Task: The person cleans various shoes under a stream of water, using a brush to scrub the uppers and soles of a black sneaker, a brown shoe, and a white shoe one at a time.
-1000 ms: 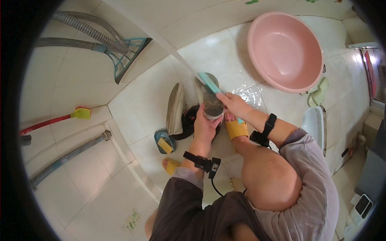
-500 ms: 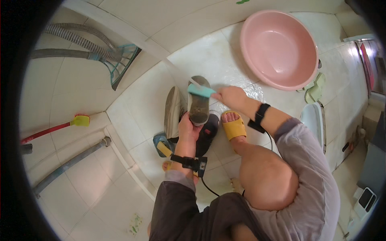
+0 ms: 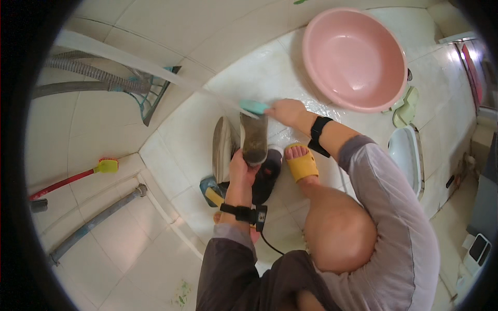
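Note:
My left hand (image 3: 241, 170) is wrapped round the lower end of a shoe (image 3: 254, 139), whose dark, dirty sole is turned up. In my right hand (image 3: 287, 111) is a teal scrub brush (image 3: 253, 107), lying across the far end of that sole; its bristles are hidden. A pale shoe (image 3: 221, 147) rests on its side just left of the held one. Below and behind my left hand is a dark shoe (image 3: 267, 179), partly covered by the hand and the held shoe.
A large pink basin (image 3: 355, 59) stands far right, beside pale green slippers (image 3: 405, 108). Near my yellow slipper (image 3: 302, 165) the floor looks wet. At left are a red-handled brush (image 3: 106, 166), ribbed hoses (image 3: 93, 72) and a grey pipe (image 3: 98, 223). A blurred pale strip (image 3: 155, 72) crosses the upper left.
My right hand has moved the brush up and slightly left, from the upper sole to the shoe's far end. My left hand keeps its hold on the shoe.

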Available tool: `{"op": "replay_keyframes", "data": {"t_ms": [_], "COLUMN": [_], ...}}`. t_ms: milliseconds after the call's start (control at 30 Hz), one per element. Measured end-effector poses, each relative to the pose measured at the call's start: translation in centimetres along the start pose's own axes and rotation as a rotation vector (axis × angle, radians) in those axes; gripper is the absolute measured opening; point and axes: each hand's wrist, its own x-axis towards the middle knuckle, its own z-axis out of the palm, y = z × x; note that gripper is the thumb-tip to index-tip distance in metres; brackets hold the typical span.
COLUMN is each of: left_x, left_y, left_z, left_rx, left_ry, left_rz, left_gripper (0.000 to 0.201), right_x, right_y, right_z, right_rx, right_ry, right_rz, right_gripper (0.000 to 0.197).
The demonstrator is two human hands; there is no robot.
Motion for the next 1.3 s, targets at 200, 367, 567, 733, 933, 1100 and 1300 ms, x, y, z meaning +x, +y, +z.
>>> {"op": "replay_keyframes", "data": {"t_ms": [200,367,567,733,933,1100,1300], "left_x": [-0.6,-0.2,-0.4,-0.6,-0.4,-0.7,-0.8], "left_y": [-0.3,-0.5,-0.5,-0.3,-0.5,-0.9,-0.6], "left_z": [0.1,0.2,0.3,0.0,-0.4,0.1,-0.4], "left_rx": [0.044,0.025,0.088,0.084,0.093,0.049,0.103], "left_ry": [0.041,-0.026,-0.020,-0.078,-0.088,-0.099,-0.067], "left_rz": [-0.012,-0.030,-0.002,-0.030,-0.015,-0.011,-0.015], "left_gripper": [0.028,0.031,0.028,0.032,0.031,0.031,0.032], "right_x": [-0.5,0.4,1.0,1.0,1.7,1.1,1.1], "right_y": [-0.9,-1.5,-0.8,-0.9,-0.3,-0.8,-1.0], "right_z": [0.0,0.3,0.2,0.0,-0.1,-0.2,0.5], "right_rx": [-0.006,-0.070,0.029,-0.015,0.008,-0.038,-0.038], "right_ry": [-0.010,-0.058,-0.019,0.153,0.079,-0.084,-0.015], "right_rz": [-0.049,-0.115,-0.030,0.017,0.040,-0.045,-0.068], "right_gripper": [0.042,0.043,0.045,0.043,0.044,0.045,0.045]}}
